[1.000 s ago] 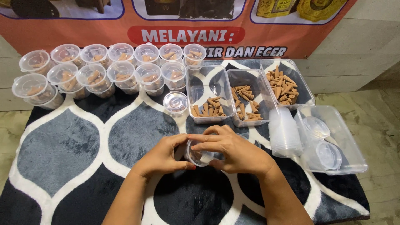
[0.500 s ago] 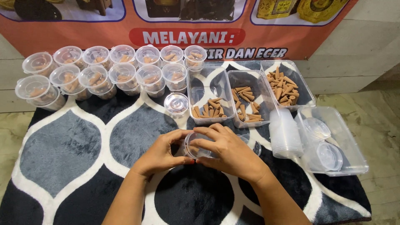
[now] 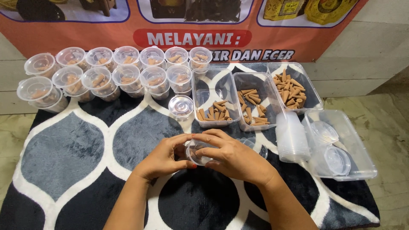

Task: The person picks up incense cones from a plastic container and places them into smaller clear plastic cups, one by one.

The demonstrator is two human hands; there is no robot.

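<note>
Little had shifted: both hands stayed closed on the small clear cup, left hand cradling, right hand pressing its lid, capping apparently unfinished.

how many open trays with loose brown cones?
3: left tray, middle tray, right tray, side by side above the hands. A fourth tray holds only lids.

The small round cup at frame centre is clear, glossy thin plastic, as are the lidded cups at upper left and the rectangular clear plastic trays at upper right. The brown cones inside look matt and chalky. The grey, black and white patterned rug is soft, matt cloth. The orange banner along the top is smooth and slightly shiny.
</note>
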